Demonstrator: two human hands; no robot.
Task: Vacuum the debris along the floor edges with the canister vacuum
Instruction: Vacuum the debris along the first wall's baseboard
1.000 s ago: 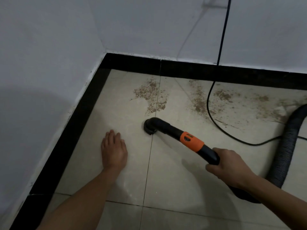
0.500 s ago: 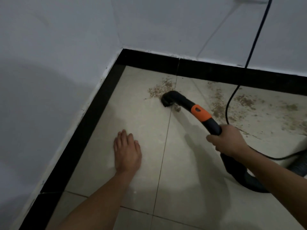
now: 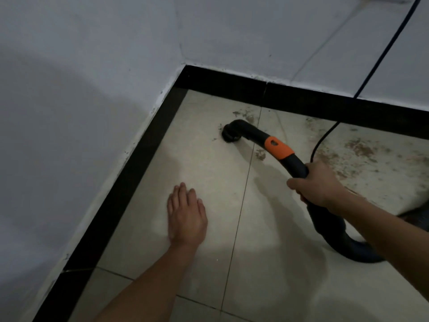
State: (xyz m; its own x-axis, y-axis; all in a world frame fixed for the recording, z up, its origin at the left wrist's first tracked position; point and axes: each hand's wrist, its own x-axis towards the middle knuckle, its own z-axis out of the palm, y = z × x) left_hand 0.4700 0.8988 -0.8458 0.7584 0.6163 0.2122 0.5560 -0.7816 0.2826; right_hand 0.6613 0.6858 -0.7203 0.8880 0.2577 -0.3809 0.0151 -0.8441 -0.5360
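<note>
Your left hand lies flat on the floor, palm down, fingers straight and close together, pointing towards the corner; it holds nothing and sits near the black skirting on the left side. Your right hand is wrapped round the black wand, fingers curled under it and knuckles up, just behind the orange collar. From your grip the wand slopes away and to the left, then bends down into the round nozzle, which sits mouth-down on the tile near the corner, just left of a grout line and a little short of the far skirting. Behind your right hand the hose loops down across the floor, passes under your forearm and runs off to the right, where it is too dim to make out well. The debris lies mostly as a brown scatter to the right of the wand, along the far skirting; a small clump sits under the wand beside the collar, and a thin patch lies between the nozzle and the far skirting. A dark cord comes down the pale wall from the upper right, crosses the skirting and drops onto the floor, going out of sight behind your right hand.
</note>
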